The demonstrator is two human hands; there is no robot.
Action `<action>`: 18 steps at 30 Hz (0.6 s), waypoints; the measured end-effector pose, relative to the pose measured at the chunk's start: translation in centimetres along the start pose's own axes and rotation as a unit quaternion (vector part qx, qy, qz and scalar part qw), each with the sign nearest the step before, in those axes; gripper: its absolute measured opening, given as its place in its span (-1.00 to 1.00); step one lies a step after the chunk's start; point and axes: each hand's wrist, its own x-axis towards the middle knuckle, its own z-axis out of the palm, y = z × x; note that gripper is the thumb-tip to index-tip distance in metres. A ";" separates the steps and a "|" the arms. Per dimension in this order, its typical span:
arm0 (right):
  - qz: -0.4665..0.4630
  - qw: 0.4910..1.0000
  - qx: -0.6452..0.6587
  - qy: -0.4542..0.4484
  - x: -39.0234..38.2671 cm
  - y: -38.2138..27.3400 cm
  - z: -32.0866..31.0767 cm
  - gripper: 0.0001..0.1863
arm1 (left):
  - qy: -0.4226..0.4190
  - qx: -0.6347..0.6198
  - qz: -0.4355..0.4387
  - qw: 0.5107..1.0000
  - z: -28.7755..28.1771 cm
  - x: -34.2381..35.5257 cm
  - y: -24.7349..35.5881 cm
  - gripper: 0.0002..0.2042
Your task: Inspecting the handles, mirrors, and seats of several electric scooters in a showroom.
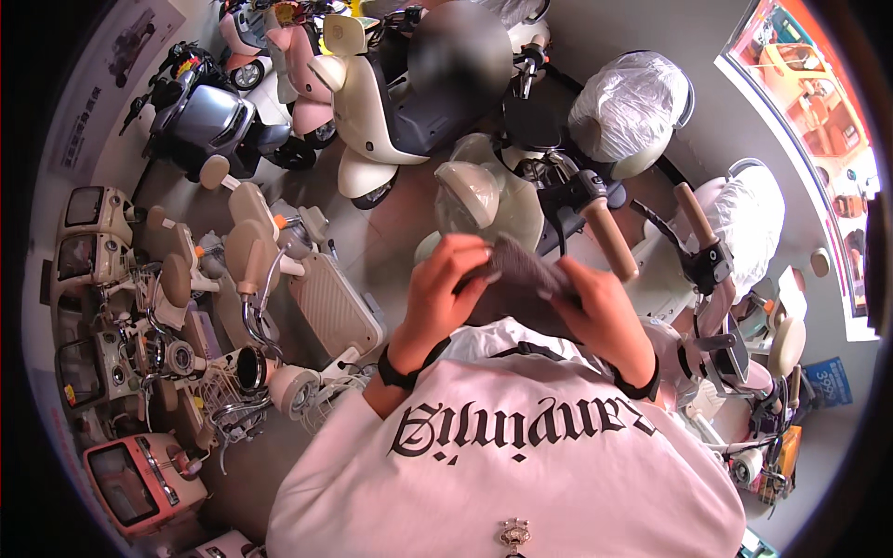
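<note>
Close in front of my chest, a dark grey-brown cloth (521, 279) is stretched between my hands. My left hand (445, 290) pinches its left end between thumb and fingers. At the other end, my right hand (600, 312) is closed on the cloth, thumb uppermost; some of its fingers are hidden. Just beyond the cloth stands a pale scooter (507, 209) with a clear plastic cover (465, 195) over part of its front. The scooter's brown handlebar grip (609, 240) reaches close to my right hand.
Beige scooters (256, 237) crowd the left side, with a pink one (139, 479) at lower left. A cream scooter (372, 112) stands ahead, near a blurred round patch. Plastic-wrapped seats (633, 107) and another handlebar (707, 256) are on the right, by a window (819, 121).
</note>
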 end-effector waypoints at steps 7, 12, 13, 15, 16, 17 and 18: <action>0.136 0.978 -0.093 0.131 2.4 3.8 2.8 -0.76 | -0.037 -0.038 -0.060 0.997 8.2 5.1 -5.9 -0.65; 0.208 0.945 0.051 0.247 0.6 6.6 6.4 -0.73 | -0.096 -0.022 0.041 0.994 11.7 4.8 -7.8 -0.65; 0.206 0.941 0.105 0.248 -0.2 7.0 6.6 -0.67 | -0.110 -0.029 0.043 0.993 11.7 4.2 -7.6 -0.65; 0.257 0.915 0.220 0.219 -2.3 7.0 6.9 -0.64 | -0.149 -0.062 0.072 0.984 11.3 2.7 -6.4 -0.66; 0.282 0.895 0.289 0.190 -3.0 7.0 6.8 -0.62 | -0.146 -0.072 0.094 0.982 11.1 2.1 -5.8 -0.67; 0.340 0.875 0.314 0.139 -3.7 7.1 6.5 -0.60 | -0.156 -0.072 0.108 0.979 10.7 1.8 -5.4 -0.67; 0.445 0.830 0.328 0.080 -4.0 7.1 6.2 -0.59 | -0.168 -0.071 0.123 0.976 10.5 1.7 -5.1 -0.68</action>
